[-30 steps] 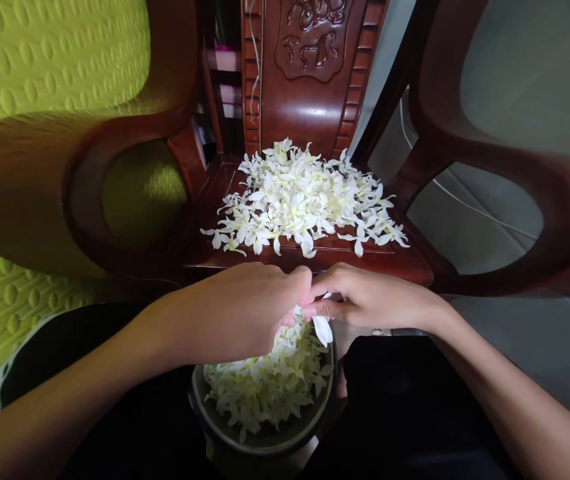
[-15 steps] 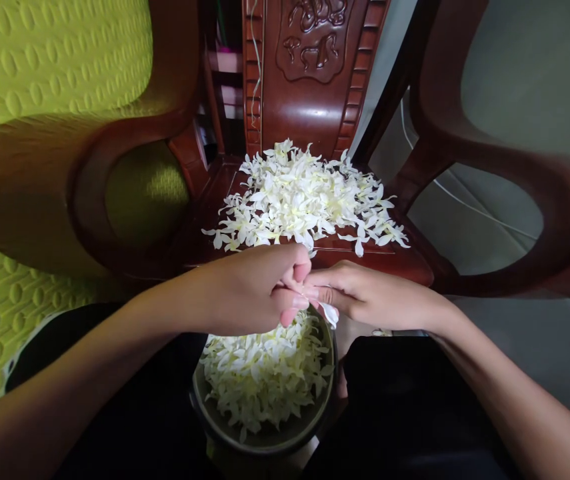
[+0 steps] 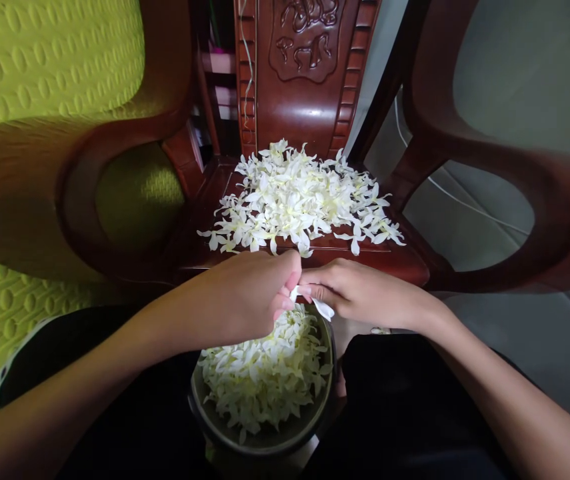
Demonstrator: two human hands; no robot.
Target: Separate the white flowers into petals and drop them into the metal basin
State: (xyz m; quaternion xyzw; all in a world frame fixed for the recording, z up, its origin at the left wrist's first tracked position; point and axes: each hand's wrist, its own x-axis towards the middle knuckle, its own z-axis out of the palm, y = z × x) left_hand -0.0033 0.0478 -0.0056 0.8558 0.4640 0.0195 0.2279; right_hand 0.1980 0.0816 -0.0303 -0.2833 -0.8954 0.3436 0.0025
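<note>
Above a round container [image 3: 265,449] of white flowers [image 3: 265,383], both hands [image 3: 237,297] [image 3: 377,293] together, pinching one pale bloom [image 3: 323,309]

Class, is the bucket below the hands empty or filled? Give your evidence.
Not empty: white flowers are heaped inside the bucket. How deep they go, I cannot tell.

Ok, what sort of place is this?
Likely a room in a home, though little shows: a carved wooden armchair, a bumpy yellow-green covering beside it, and a tiled floor.
</note>
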